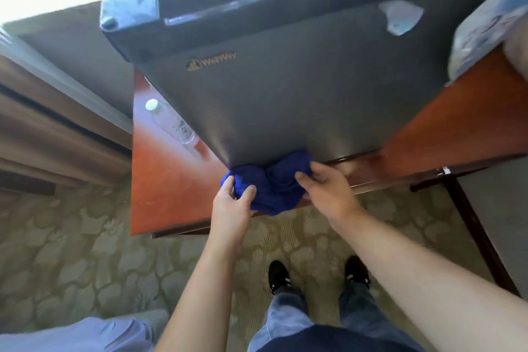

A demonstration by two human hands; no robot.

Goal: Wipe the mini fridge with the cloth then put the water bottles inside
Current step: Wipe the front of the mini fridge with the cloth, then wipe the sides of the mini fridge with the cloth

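- Hands: left hand [233, 203] curls round the left end of the cloth [274, 188]; right hand [328, 186] pinches its right side between thumb and fingers. Neither holds anything else.
- Surface [165, 186]: reddish wood, carries fridge and bottle.
- Mini fridge [300, 88]: stands on the surface, door closed, contents not visible. Judged heavy and rigid; the smooth grey door should take firm wiping pressure without shifting.
- Wrapped pack [491, 26], far right: blurred, contents cannot be told.
- Cloth: blue, bunched against the lower edge of the fridge door, partly hanging over the surface's front edge. Judged soft, light, limp; best kept bunched in a full grip so it does not trail.
- Water bottle [174, 126]: clear plastic, white cap on, standing just beside the fridge's left side. Fill level unreadable. Judged light, smooth, slightly squeezable; take it round the body.
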